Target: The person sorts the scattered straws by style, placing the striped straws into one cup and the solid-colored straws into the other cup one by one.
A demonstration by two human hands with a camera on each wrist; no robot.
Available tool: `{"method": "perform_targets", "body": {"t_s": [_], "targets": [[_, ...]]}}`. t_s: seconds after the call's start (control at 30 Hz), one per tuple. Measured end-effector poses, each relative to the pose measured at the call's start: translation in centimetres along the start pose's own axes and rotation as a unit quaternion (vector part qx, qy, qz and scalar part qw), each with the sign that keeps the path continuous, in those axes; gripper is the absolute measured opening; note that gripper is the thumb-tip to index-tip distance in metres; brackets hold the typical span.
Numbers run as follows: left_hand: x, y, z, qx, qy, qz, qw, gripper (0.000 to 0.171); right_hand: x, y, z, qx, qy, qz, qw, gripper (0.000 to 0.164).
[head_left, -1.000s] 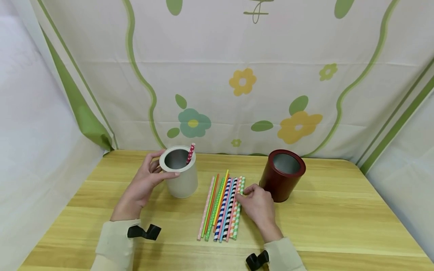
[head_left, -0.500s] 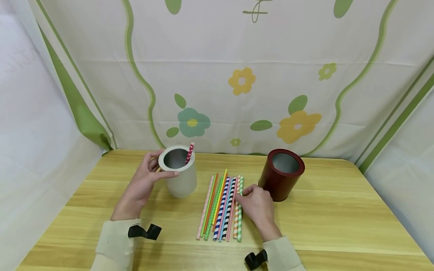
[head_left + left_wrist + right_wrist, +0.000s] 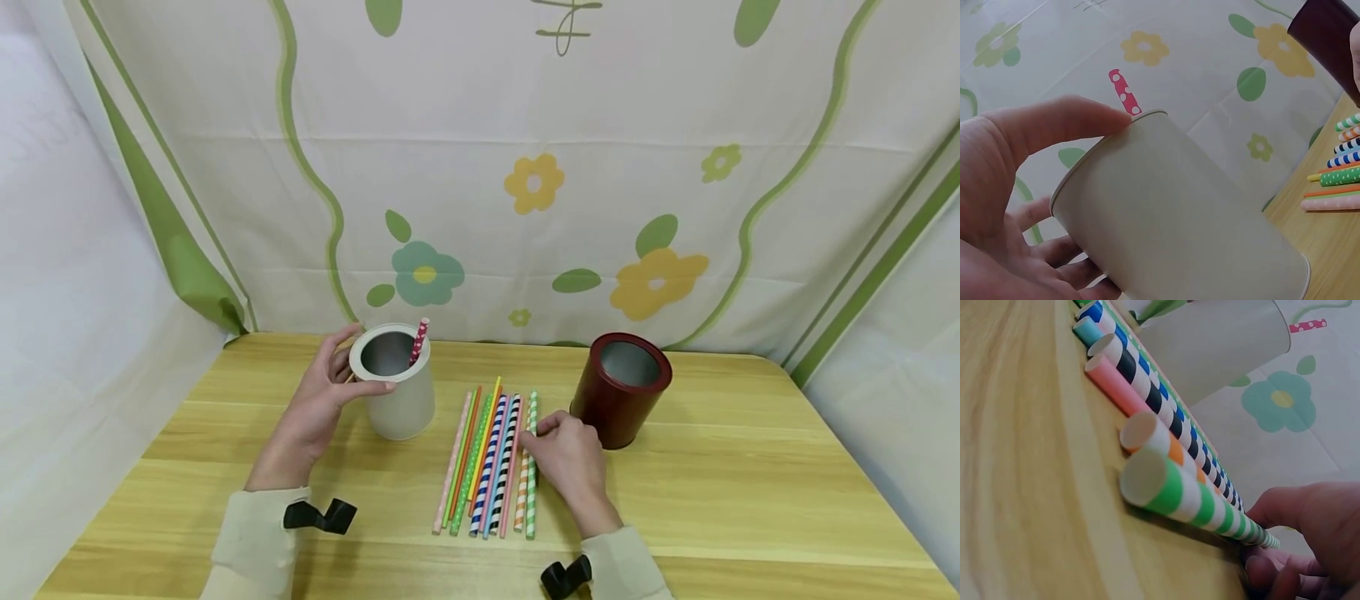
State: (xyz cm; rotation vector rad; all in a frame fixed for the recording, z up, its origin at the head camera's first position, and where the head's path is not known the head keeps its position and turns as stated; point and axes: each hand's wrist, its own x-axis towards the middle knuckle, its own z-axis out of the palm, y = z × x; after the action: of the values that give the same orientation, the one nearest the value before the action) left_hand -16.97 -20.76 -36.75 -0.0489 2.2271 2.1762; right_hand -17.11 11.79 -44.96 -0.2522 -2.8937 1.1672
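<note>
My left hand (image 3: pixel 318 412) grips the white can (image 3: pixel 403 408) at its rim, thumb in front and fingers behind. A red straw with white dots (image 3: pixel 418 342) leans inside, its upper end above the rim. On the table, my right hand (image 3: pixel 573 462) pinches the green-and-white striped straw (image 3: pixel 1175 497) near its far end. The orange-and-white striped straw (image 3: pixel 519 504) lies close beside it, partly under the thumb in the head view. Left of these lies a row of paper straws, among them a blue-striped straw (image 3: pixel 488 467) and a pink dotted straw (image 3: pixel 451 467).
A dark red can (image 3: pixel 615 408) stands open-topped just beyond my right hand, its inside silver. The wooden table (image 3: pixel 750 475) ends at a flower-printed cloth (image 3: pixel 465 100) hanging along the back. White cloth hangs at both sides.
The green-striped and orange-striped straws have come apart from the row, their near ends shifting right. My left hand and the white can have stayed in place.
</note>
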Motion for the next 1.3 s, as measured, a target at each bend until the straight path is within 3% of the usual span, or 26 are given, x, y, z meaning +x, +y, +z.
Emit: {"method": "perform_targets", "body": {"t_s": [0.43, 1.0, 1.13, 1.3], "targets": [[0.2, -0.5, -0.3, 0.037, -0.006, 0.007, 0.9993, 0.093, 0.0, 0.0, -0.1, 0.031, -0.007, 0.004, 0.999, 0.024], [0.2, -0.2, -0.4, 0.029, -0.002, -0.006, 0.9996, 0.092, -0.2, -1.1, -1.5, 0.099, 0.009, -0.005, 0.995, 0.021], [0.2, -0.2, -0.3, 0.029, -0.004, -0.004, 0.9996, 0.093, -0.4, -1.7, -2.0, 0.133, 0.013, 0.001, 0.991, 0.021], [0.2, -0.1, -0.3, 0.028, -0.009, -0.006, 0.9995, 0.093, -0.7, -2.3, -2.8, 0.205, 0.014, 0.010, 0.979, 0.022]]}}
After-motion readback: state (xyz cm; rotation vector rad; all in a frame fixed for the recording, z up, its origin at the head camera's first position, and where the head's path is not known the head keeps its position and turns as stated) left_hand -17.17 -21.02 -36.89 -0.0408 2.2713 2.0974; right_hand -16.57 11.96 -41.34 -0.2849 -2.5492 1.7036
